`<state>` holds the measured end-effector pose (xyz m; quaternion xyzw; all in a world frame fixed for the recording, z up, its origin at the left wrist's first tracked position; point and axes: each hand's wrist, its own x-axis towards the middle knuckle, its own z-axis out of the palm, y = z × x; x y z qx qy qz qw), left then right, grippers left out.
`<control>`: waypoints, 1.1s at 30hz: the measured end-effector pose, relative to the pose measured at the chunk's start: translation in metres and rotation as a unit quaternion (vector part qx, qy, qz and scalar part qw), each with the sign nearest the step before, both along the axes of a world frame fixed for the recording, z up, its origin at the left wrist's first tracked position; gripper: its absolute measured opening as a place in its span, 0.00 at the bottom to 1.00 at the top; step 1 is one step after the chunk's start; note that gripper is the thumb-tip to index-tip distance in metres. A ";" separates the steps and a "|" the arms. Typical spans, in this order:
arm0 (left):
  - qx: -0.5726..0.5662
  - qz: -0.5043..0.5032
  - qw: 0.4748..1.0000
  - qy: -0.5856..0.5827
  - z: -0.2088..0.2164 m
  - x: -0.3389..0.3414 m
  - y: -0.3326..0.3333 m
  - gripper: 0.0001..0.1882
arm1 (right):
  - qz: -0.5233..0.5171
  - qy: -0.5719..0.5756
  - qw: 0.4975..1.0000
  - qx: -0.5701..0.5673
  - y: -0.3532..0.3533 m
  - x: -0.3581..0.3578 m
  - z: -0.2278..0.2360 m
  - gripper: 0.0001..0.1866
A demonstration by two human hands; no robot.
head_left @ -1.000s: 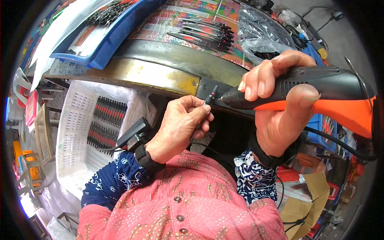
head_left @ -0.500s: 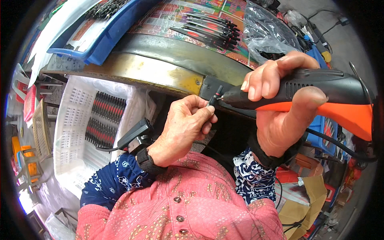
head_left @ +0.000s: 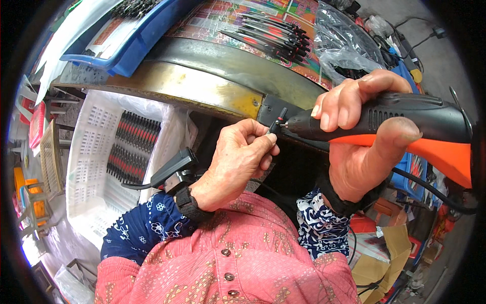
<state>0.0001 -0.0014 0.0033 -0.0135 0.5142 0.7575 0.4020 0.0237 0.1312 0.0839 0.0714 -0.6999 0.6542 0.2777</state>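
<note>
My right hand (head_left: 362, 129) is wrapped around a black and orange electric screwdriver (head_left: 405, 117) with vents in its side. Pinched between thumb and fingers of my left hand (head_left: 239, 152) is a slim black piece (head_left: 278, 121) with a small red spot; its exact kind I cannot make out. The screwdriver's bit end points left and meets the piece, or sits right beside it. My left fingers hide the piece's lower part. Both hands are close together in front of the table's edge.
Slim black and red pieces (head_left: 273, 35) lie in a row on the metal-edged table (head_left: 202, 86). A blue bin (head_left: 124, 61) stands there too. Below left, a white basket (head_left: 91, 172) holds more such pieces. Clear plastic bags (head_left: 349, 40) and a power cord (head_left: 430, 190) are at right.
Both hands, with the screwdriver and the slim piece, have shifted slightly right in the picture. The grips stay the same, and the table scene has shifted slightly right too.
</note>
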 end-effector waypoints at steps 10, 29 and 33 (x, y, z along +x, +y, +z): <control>0.011 0.013 1.000 -0.021 0.001 0.003 0.003 0.04 | -0.081 0.009 0.988 0.131 -0.007 -0.007 0.004 0.35; 0.032 0.009 0.997 -0.063 0.006 0.001 0.001 0.04 | -0.089 -0.004 0.991 0.098 -0.011 -0.009 0.000 0.36; 0.026 0.009 0.998 -0.058 0.007 0.001 0.002 0.04 | -0.072 0.010 0.997 0.038 -0.012 -0.009 -0.001 0.38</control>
